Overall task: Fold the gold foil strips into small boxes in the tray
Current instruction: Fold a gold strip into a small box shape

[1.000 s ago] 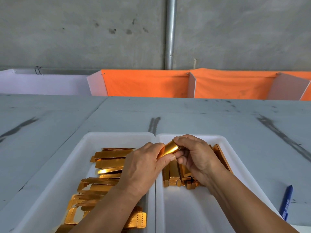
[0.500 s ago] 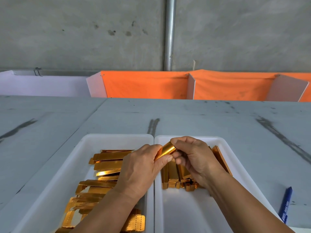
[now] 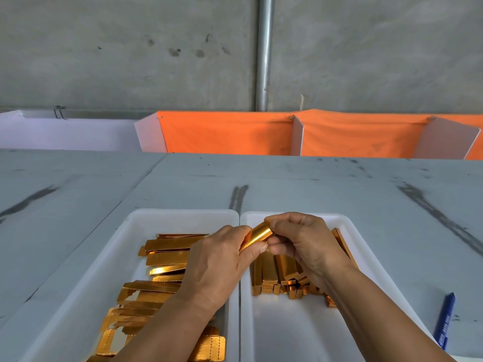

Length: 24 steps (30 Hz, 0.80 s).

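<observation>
I held one gold piece (image 3: 257, 235) between both hands, just above the seam where the two white trays met, toward their far ends. My left hand (image 3: 219, 259) gripped its near end, thumb pressed along the side and fingers curled over the top. My right hand (image 3: 305, 246) pinched the far end, its fingers bent tight round the foil, knuckles up. The piece sat tilted, far end higher, and its upper face looked rounded rather than flat. I could not tell whether it was fully closed.

The left tray (image 3: 162, 218) carried the flat strips (image 3: 167, 257) - they lay mostly crosswise, overlapping one another from the middle down to the near end, and my left forearm crossed above them. In the right tray (image 3: 350, 226) the folded boxes (image 3: 269, 273) stood packed side by side, lengthwise, in the far half and partly under my right hand. A few more leaned along that tray's right wall.

Both trays touched along their long sides and sat at the near edge of the grey table (image 3: 313, 184), which was streaked with dark marks. A blue pen (image 3: 444, 320) lay on the table to the right of the right tray, near the near edge and apart from the tray. Beyond the table's far edge hung an orange cloth (image 3: 227, 134) between white panels - behind it, a concrete wall with a metal pipe (image 3: 264, 53) running down it.
</observation>
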Each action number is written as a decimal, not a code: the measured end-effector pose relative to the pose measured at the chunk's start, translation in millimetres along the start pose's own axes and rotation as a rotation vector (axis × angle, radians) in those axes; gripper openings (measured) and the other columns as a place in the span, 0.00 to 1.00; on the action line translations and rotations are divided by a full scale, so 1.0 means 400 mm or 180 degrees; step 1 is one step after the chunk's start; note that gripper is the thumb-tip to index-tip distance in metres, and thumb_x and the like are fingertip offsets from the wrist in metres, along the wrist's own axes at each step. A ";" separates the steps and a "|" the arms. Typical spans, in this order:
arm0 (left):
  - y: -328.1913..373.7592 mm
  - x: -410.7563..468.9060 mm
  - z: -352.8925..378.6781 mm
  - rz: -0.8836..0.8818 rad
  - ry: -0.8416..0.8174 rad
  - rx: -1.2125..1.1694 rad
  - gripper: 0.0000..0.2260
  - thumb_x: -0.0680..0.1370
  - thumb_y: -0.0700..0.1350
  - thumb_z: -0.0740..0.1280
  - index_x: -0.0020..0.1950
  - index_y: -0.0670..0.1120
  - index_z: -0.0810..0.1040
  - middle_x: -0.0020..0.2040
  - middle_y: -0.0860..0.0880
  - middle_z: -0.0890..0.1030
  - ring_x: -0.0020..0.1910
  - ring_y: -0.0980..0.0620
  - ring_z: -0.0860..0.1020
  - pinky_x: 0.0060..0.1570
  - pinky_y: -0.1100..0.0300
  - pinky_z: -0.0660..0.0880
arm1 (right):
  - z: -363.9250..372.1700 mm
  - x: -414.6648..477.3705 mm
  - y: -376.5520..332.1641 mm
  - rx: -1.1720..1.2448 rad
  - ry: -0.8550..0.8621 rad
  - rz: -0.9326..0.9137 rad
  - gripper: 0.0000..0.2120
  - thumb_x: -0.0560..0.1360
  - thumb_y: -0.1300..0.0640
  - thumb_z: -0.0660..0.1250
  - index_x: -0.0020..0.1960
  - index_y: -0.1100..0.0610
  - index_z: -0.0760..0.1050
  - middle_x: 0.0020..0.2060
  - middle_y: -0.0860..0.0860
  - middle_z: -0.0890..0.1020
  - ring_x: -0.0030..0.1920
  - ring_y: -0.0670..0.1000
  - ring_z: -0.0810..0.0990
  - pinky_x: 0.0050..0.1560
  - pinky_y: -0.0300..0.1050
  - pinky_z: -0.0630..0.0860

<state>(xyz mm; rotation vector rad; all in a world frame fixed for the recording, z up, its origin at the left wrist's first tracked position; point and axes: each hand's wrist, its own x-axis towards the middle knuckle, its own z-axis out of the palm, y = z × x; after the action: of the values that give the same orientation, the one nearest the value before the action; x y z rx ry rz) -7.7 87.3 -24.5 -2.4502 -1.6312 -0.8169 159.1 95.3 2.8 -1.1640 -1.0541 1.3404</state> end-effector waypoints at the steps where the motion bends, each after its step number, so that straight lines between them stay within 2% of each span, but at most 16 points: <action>1: -0.001 0.000 0.000 0.0005 0.0006 0.0001 0.28 0.74 0.68 0.47 0.64 0.55 0.72 0.45 0.60 0.69 0.41 0.60 0.71 0.39 0.73 0.63 | 0.000 0.000 0.000 -0.0017 -0.0013 0.0013 0.05 0.77 0.66 0.68 0.48 0.62 0.83 0.32 0.58 0.84 0.29 0.48 0.82 0.30 0.37 0.80; 6: -0.002 0.002 0.002 0.0071 0.0020 0.0128 0.29 0.74 0.68 0.45 0.65 0.55 0.71 0.45 0.60 0.69 0.41 0.60 0.70 0.39 0.73 0.62 | -0.006 0.000 -0.001 -0.0081 -0.0020 0.0017 0.02 0.77 0.66 0.69 0.47 0.63 0.81 0.31 0.56 0.83 0.29 0.48 0.83 0.29 0.36 0.79; 9: -0.003 0.000 0.002 0.0113 0.0035 0.0153 0.31 0.73 0.68 0.43 0.66 0.55 0.71 0.48 0.58 0.74 0.42 0.60 0.69 0.39 0.73 0.64 | -0.010 0.001 -0.003 -0.0151 -0.0084 0.0052 0.02 0.77 0.66 0.69 0.47 0.64 0.81 0.31 0.56 0.84 0.30 0.48 0.83 0.30 0.36 0.79; 13: -0.001 -0.002 -0.002 0.0195 0.0081 0.0211 0.35 0.71 0.69 0.41 0.68 0.55 0.70 0.52 0.57 0.77 0.46 0.59 0.74 0.43 0.71 0.68 | -0.017 0.000 -0.009 -0.0188 -0.0180 0.0104 0.03 0.77 0.66 0.69 0.47 0.64 0.81 0.34 0.57 0.85 0.32 0.49 0.84 0.31 0.36 0.80; 17: 0.002 -0.002 -0.004 0.0223 0.0048 0.0185 0.32 0.73 0.68 0.46 0.69 0.53 0.71 0.51 0.55 0.77 0.47 0.58 0.75 0.43 0.69 0.69 | -0.025 -0.003 -0.012 -0.0210 -0.0197 0.0165 0.03 0.75 0.65 0.71 0.47 0.64 0.82 0.36 0.59 0.86 0.32 0.50 0.84 0.30 0.36 0.80; 24: 0.006 -0.003 0.000 0.0218 0.0098 0.0210 0.35 0.72 0.68 0.43 0.71 0.54 0.68 0.54 0.55 0.77 0.51 0.57 0.76 0.47 0.68 0.72 | -0.021 -0.001 -0.006 0.0087 -0.0126 0.0278 0.03 0.74 0.64 0.72 0.46 0.64 0.81 0.31 0.56 0.83 0.28 0.47 0.81 0.26 0.36 0.78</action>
<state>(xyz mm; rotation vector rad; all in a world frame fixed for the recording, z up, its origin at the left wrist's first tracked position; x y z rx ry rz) -5.9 85.3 -24.4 -2.4216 -1.5297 -0.7748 167.6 94.9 3.8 -1.1791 -1.0199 1.4469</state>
